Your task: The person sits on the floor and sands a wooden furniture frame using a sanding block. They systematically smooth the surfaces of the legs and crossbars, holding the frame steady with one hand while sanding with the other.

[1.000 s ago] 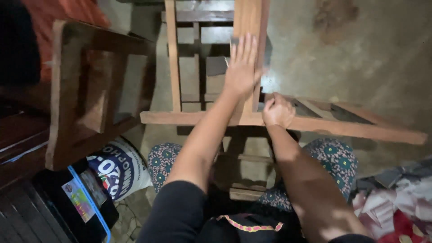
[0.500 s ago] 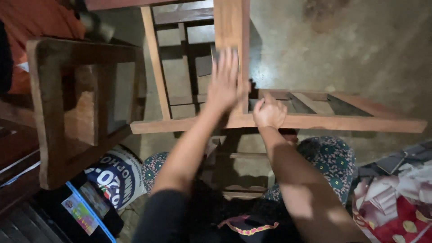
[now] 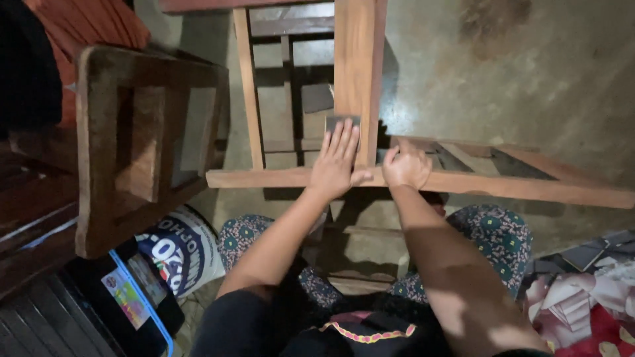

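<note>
Grey sandpaper (image 3: 344, 121) under left hand (image 3: 336, 164) fingers (image 3: 345, 140) (flat), on wooden plank (image 3: 357, 59)

To the right we have bare floor (image 3: 529, 86) to pass; at left a dark wooden stool (image 3: 132, 139) blocks us.

Centre frame: left hand (image 3: 335, 164) flat, fingers extended, pressing a small dark grey sanding sheet (image 3: 343, 121) against the upright pale wooden board (image 3: 358, 59). Right hand (image 3: 405, 166) curled over the horizontal reddish wooden rail (image 3: 516, 186). Dark wooden stool (image 3: 109, 139) at left.
</note>
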